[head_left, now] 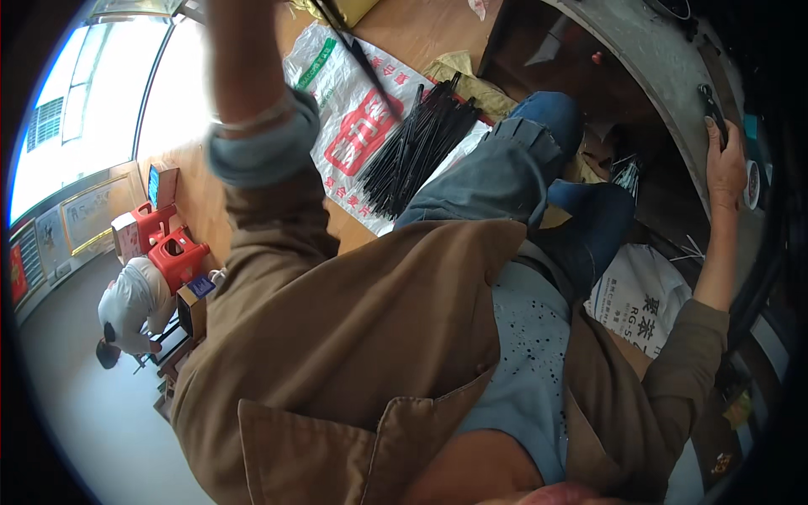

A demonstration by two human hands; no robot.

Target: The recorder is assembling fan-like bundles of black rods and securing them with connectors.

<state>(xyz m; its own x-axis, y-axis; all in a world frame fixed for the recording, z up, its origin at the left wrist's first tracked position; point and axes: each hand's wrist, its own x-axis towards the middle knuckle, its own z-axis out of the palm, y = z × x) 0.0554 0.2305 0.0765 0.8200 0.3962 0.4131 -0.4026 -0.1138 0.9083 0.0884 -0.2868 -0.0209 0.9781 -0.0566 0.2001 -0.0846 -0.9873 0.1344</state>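
Observation:
At the far right my right hand is closed round a slim black tool, with the thumb along it, at the edge of a grey worktop. My left forearm reaches up out of the picture, so the left hand itself is hidden beyond the upper edge. Beside that forearm hang long black strips, smeared by motion; what holds them does not show. Below them a pile of thin black rods lies on a white printed plastic sack, left of my knees.
Under the worktop stands a bundle of thin pale strips. A white printed sack sits by my right arm, a yellowish sack beyond the rods. At far left, another person bends near red plastic stools.

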